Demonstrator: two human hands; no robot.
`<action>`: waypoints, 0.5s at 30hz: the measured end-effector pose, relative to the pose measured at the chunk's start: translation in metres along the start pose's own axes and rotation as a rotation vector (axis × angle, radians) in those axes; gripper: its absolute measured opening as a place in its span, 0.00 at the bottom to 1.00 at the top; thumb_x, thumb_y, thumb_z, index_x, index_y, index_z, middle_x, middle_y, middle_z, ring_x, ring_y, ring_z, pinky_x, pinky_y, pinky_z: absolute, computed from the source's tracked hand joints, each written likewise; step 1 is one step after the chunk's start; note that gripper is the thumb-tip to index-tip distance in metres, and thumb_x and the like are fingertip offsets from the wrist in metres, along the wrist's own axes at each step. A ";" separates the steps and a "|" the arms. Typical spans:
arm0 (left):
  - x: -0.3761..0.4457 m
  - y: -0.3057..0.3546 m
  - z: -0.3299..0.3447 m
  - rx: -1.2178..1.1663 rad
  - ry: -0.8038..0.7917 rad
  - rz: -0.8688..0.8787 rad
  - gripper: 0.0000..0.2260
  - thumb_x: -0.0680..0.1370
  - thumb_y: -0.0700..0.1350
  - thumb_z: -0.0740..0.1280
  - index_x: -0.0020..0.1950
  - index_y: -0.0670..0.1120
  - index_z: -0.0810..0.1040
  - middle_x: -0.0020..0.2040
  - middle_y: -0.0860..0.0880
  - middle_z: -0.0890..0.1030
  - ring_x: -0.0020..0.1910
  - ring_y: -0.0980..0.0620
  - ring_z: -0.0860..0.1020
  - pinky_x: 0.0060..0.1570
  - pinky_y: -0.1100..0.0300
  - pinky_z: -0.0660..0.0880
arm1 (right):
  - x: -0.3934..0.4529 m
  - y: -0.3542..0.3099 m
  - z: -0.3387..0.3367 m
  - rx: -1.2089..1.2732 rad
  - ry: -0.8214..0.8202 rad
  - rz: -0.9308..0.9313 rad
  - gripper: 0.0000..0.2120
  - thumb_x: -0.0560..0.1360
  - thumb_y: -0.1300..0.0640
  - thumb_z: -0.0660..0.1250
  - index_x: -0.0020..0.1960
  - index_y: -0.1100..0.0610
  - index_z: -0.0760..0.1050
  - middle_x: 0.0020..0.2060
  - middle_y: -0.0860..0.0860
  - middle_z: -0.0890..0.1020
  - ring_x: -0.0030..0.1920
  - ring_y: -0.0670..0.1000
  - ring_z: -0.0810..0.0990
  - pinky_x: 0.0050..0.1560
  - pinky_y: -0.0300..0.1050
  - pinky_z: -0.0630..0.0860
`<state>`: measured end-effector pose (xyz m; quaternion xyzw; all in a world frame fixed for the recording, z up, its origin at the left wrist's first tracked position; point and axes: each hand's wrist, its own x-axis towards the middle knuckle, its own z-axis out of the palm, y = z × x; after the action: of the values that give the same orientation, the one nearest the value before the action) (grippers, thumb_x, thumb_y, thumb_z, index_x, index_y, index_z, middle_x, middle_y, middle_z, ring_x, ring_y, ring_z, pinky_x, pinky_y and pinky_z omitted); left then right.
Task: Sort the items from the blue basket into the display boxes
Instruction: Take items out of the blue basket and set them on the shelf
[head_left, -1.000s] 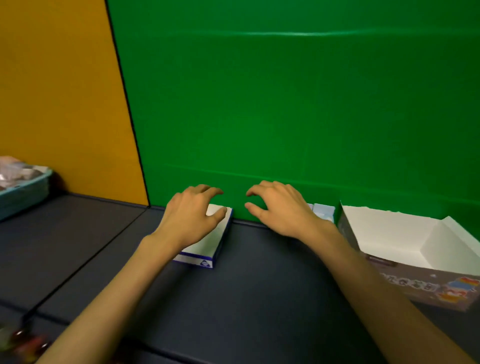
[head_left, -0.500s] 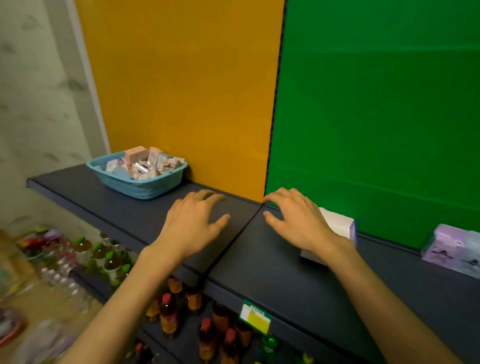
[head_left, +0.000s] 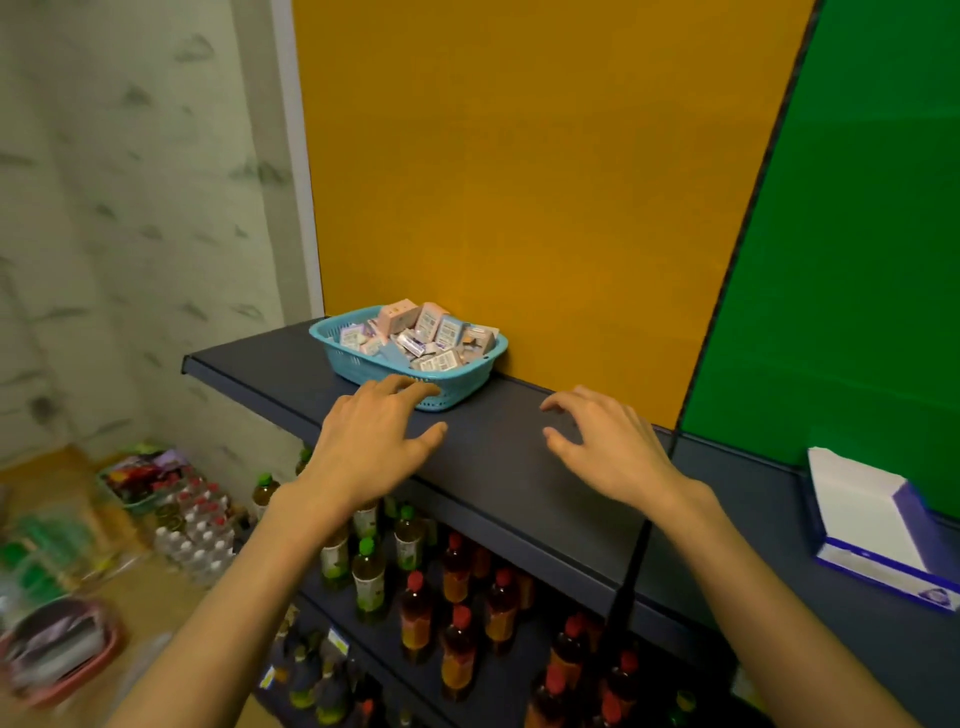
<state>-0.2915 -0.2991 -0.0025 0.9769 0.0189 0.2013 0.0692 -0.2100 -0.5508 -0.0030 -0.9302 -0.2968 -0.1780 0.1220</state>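
A blue basket (head_left: 358, 364) full of several small pink, white and blue packets (head_left: 426, 338) stands on the dark shelf (head_left: 498, 457) against the orange panel. My left hand (head_left: 369, 441) hovers just in front of the basket, fingers loosely curved, its fingertips near the basket's front rim, holding nothing. Further right, my right hand (head_left: 608, 447) floats over the bare shelf with fingers spread and relaxed, also empty. A white display box with a purple trim (head_left: 872, 530) lies open at the far right of the shelf, below the green panel.
Below the shelf stand rows of bottles with red and green caps (head_left: 447, 597). On the floor at the left are packs of bottles (head_left: 192, 525) and a pink basket (head_left: 57, 649). A marbled wall is on the left.
My view has swung left from the display boxes to the blue basket. Both hands moved left along the shelf, and the left hand now nears the basket. Neither holds anything.
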 end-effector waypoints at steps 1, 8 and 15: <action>0.003 -0.012 0.001 0.001 -0.003 -0.001 0.26 0.79 0.64 0.59 0.75 0.57 0.66 0.73 0.52 0.70 0.69 0.49 0.70 0.61 0.47 0.73 | 0.009 -0.005 0.005 0.004 0.004 0.006 0.17 0.80 0.44 0.62 0.67 0.46 0.72 0.60 0.45 0.77 0.60 0.49 0.77 0.50 0.47 0.74; 0.042 -0.090 0.012 0.004 -0.010 -0.012 0.25 0.80 0.63 0.59 0.75 0.58 0.66 0.73 0.53 0.70 0.69 0.49 0.70 0.62 0.46 0.74 | 0.079 -0.039 0.047 0.012 0.017 0.023 0.17 0.80 0.46 0.64 0.67 0.47 0.73 0.59 0.46 0.78 0.58 0.49 0.78 0.52 0.47 0.74; 0.113 -0.165 0.017 0.036 -0.063 0.010 0.23 0.80 0.62 0.60 0.74 0.58 0.68 0.72 0.53 0.72 0.69 0.48 0.72 0.59 0.45 0.76 | 0.159 -0.059 0.090 0.060 0.028 0.059 0.15 0.79 0.47 0.65 0.64 0.48 0.75 0.59 0.46 0.79 0.55 0.48 0.78 0.48 0.47 0.76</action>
<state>-0.1827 -0.1304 0.0020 0.9840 0.0151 0.1702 0.0513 -0.1003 -0.3933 -0.0132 -0.9319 -0.2728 -0.1785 0.1591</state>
